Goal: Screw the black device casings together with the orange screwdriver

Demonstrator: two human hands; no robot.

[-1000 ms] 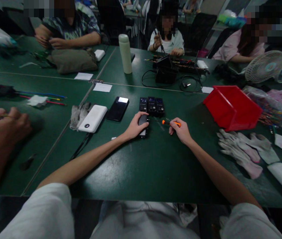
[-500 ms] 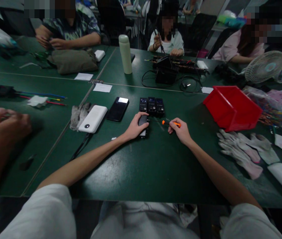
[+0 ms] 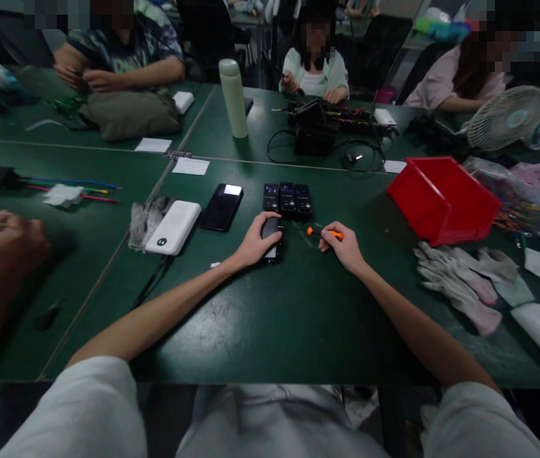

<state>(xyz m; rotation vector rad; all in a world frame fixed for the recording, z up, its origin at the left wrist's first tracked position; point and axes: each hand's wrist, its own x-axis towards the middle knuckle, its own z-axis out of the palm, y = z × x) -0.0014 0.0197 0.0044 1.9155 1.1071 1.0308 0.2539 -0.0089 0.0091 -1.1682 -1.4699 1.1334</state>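
Black device (image 3: pixel 270 227) lies on the green table (image 3: pixel 298 324), held by the left hand (image 3: pixel 251 243), thumb and fingers around it. Beside it, the right hand (image 3: pixel 346 247) pinches an orange-handled tool (image 3: pixel 336 235). Three black units (image 3: pixel 287 198) stand just beyond; a phone (image 3: pixel 222 208) and white power bank (image 3: pixel 174 228) lie leftward, a red bin (image 3: pixel 432 207) rightward
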